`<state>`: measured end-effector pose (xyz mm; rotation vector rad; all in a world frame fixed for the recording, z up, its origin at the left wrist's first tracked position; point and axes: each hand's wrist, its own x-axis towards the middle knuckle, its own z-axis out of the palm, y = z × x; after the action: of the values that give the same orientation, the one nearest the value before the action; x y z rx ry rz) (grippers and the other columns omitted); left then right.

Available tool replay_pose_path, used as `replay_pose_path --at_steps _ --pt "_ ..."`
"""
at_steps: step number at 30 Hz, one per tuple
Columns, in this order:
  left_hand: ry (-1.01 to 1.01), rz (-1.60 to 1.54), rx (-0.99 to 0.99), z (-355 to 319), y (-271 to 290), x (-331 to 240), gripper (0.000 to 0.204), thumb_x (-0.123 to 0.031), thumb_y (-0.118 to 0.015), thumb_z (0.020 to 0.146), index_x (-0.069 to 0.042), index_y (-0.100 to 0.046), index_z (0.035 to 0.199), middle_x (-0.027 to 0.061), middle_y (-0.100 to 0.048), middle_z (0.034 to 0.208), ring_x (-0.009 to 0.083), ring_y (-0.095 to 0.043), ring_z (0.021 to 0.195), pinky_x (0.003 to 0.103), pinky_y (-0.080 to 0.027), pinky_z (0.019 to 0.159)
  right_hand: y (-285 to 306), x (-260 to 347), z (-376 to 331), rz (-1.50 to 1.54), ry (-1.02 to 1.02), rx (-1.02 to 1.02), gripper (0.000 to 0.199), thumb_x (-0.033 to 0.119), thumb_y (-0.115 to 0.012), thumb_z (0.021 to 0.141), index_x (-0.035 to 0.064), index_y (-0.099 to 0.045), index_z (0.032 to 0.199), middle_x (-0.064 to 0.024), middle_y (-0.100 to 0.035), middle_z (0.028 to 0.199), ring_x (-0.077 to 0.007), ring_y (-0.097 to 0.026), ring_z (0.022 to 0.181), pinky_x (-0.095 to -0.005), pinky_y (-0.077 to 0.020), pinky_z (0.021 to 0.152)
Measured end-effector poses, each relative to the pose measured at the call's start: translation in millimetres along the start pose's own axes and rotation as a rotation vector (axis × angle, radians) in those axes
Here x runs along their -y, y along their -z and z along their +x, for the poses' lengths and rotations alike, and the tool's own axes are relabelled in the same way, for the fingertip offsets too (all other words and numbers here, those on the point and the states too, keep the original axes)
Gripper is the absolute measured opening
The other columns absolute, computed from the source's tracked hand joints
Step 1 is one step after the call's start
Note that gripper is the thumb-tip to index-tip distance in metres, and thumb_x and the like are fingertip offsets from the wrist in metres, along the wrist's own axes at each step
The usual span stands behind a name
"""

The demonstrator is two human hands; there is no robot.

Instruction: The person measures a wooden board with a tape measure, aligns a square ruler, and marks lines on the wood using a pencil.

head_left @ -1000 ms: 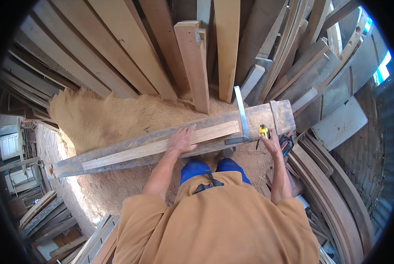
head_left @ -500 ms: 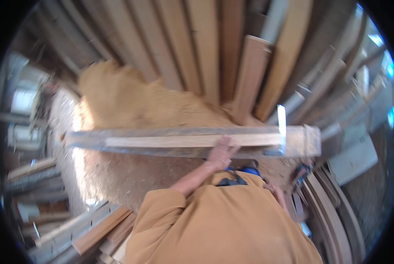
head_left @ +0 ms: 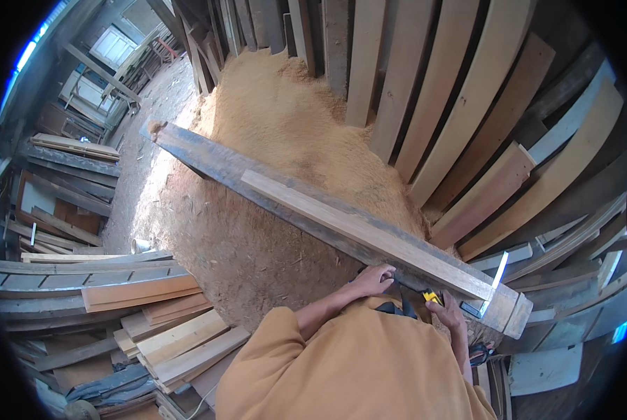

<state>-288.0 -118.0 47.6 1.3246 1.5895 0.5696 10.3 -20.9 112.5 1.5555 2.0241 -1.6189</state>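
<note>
My right hand [head_left: 450, 311] is closed around a yellow-and-black tape measure [head_left: 432, 297], close in front of my body. Left of it, my left hand [head_left: 375, 278] is closed with its fingers curled; a dark strip runs between the two hands, and what the left fingers grip is too small to make out. Just beyond them a pale wooden strip [head_left: 355, 227] lies along a long, worn beam [head_left: 208, 157] that slants from far left to near right. Across the strip's near right end rests a try square [head_left: 494, 283] with a bright metal blade.
Behind the beam is a heap of sawdust [head_left: 278, 105]. Several tall planks [head_left: 425, 91] lean at the back right. Stacked boards [head_left: 180, 339] lie at the near left. A dark tool [head_left: 480, 353] sits beside my right forearm, near a pale panel [head_left: 546, 369].
My left hand has left the wooden strip and come back toward my body. My right hand has risen into clearer view with the tape measure. The whole view has turned, so the beam now slants.
</note>
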Motion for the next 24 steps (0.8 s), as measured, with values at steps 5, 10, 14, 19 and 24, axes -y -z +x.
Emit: replay_pose_path --at_steps 5,10,14,19,24 --pt "0.014 -0.16 0.016 -1.7 7.4 -9.6 0.055 -0.027 -0.067 0.095 -0.002 -0.053 0.142 0.0239 -0.068 0.127 0.0363 -0.069 0.114 0.046 -0.055 0.099 -13.1 44.8 30.1 -0.136 0.151 -0.125 0.071 0.046 -0.081 0.077 -0.0037 -0.059 0.123 -0.0245 -0.068 0.112 -0.0373 -0.066 0.106 -0.0438 -0.0506 0.095" --pt "-0.218 0.152 -0.004 8.6 13.3 -27.5 0.063 -0.031 -0.07 0.092 -0.005 -0.049 0.145 0.0251 -0.052 0.146 0.0419 -0.048 0.138 0.05 -0.039 0.116 -7.4 32.9 20.3 -0.056 0.115 -0.275 0.06 0.04 -0.081 0.077 -0.0023 -0.059 0.113 -0.0191 -0.065 0.098 -0.0305 -0.062 0.091 -0.0422 -0.0498 0.087" --pt "-0.251 0.488 -0.076 28.3 22.0 -19.1 0.069 -0.037 -0.072 0.088 -0.005 -0.052 0.145 0.0224 -0.048 0.151 0.042 -0.04 0.144 0.054 -0.031 0.121 15.1 5.8 -4.3 0.002 -0.078 -0.489 0.06 0.041 -0.078 0.083 -0.0034 -0.059 0.119 -0.0228 -0.067 0.107 -0.0335 -0.065 0.101 -0.0444 -0.0501 0.091" --pt "-0.046 0.709 0.011 43.3 33.7 -3.4 0.081 -0.04 -0.072 0.088 -0.003 -0.042 0.153 0.0292 -0.024 0.165 0.0463 -0.018 0.155 0.056 -0.014 0.127 54.0 -52.3 -45.0 0.215 -0.261 -0.78 0.064 0.045 -0.077 0.084 -0.0052 -0.061 0.12 -0.0234 -0.068 0.112 -0.0338 -0.065 0.107 -0.0436 -0.0484 0.095" --pt "-0.026 0.785 0.065 47.2 21.4 -12.4 0.089 -0.038 -0.074 0.086 -0.001 -0.035 0.157 0.0336 -0.019 0.165 0.0485 -0.011 0.156 0.058 -0.01 0.127 73.1 -152.9 -44.7 0.223 -0.653 -0.963 0.089 0.052 -0.08 0.078 -0.0128 -0.055 0.134 -0.0342 -0.061 0.133 -0.0416 -0.061 0.125 -0.0437 -0.0467 0.105"
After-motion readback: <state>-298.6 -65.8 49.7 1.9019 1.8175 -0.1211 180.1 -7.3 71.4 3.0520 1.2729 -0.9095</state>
